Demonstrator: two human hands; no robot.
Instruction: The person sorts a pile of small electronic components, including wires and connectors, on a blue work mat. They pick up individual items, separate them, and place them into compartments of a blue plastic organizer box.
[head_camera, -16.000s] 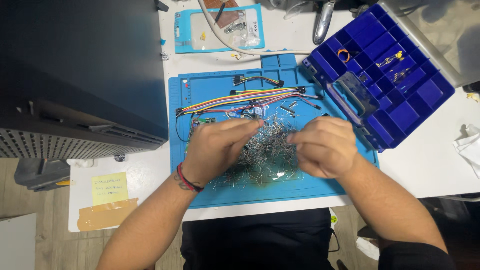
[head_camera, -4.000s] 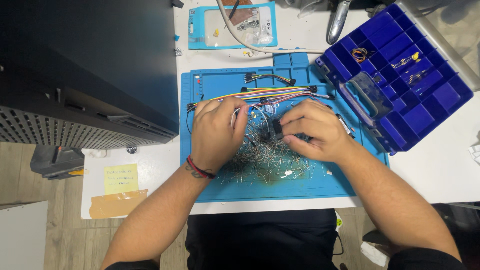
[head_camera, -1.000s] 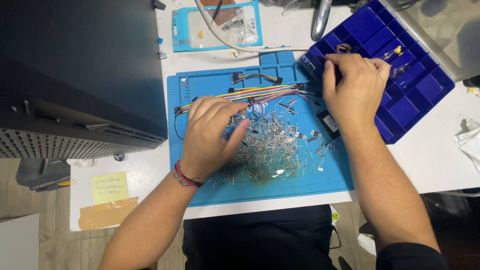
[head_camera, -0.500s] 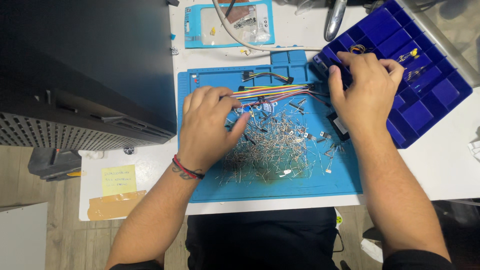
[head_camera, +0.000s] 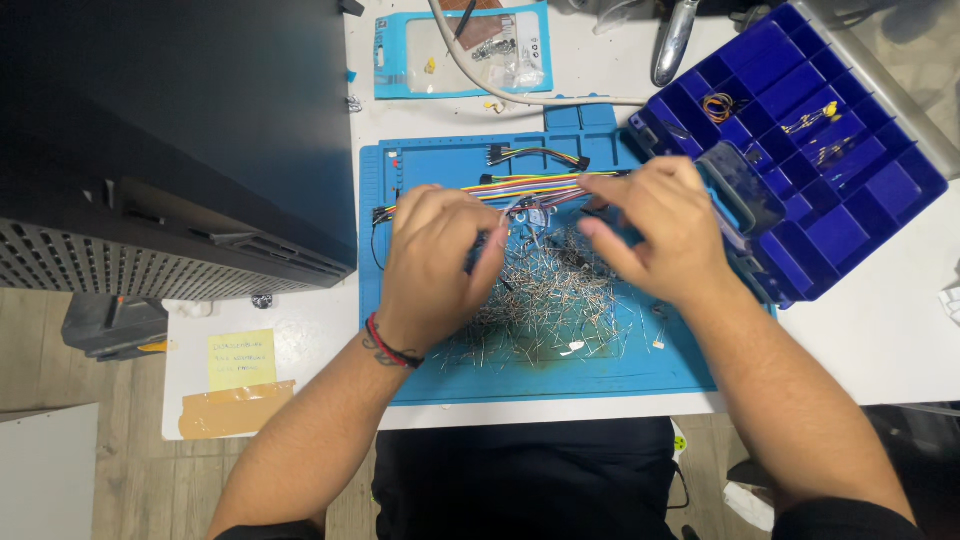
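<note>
Blue silicone mat carries a heap of thin wire-legged components. Left hand lies on the heap's left edge, fingers curled; whether it pinches anything, cannot tell. Right hand hovers over the heap's upper right, fingers loosely spread. Ribbon of coloured jumper wires just above; blue compartment box to the right.

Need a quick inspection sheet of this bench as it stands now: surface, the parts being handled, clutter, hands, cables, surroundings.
Surface: blue work mat on a white table.
Job's things: pile of small wire-legged components on the mat; blue compartment box open at the right, mostly bare cells.
Clutter: clear packet above the mat; yellow note and tape strip at the left.
Hands: left hand over the pile's left edge; right hand above its upper right; grip unclear.
Cables: rainbow ribbon cable across the mat; white cable above.
Surroundings: large black case at the left; wooden floor.
</note>
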